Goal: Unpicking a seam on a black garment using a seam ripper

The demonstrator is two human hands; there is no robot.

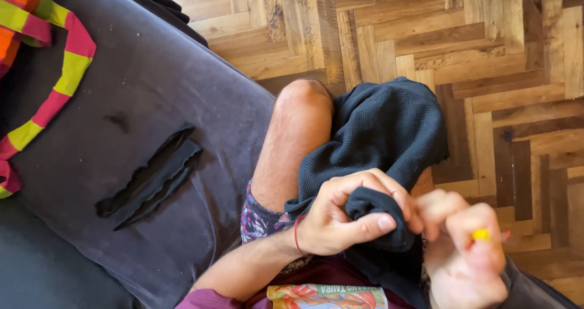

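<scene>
Over the lap: left hand (pixel 340 215) closed, pinching a fold of dark waffle-knit garment (pixel 380 138) draped across the knee (pixel 304 99). Right hand (pixel 465 251), blurred, fingers curled around a small yellow object (pixel 481 235), touching the fabric. Beside, on grey sofa (pixel 152 84): black fabric strips (pixel 152 178), striped strap (pixel 58 84).

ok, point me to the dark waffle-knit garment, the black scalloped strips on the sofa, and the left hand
dark waffle-knit garment (pixel 389 126): head view, on the bunched upper part over the knee.
black scalloped strips (pixel 152 178): head view, on their middle.
left hand (pixel 340 215): head view, on the back of the hand.
</scene>
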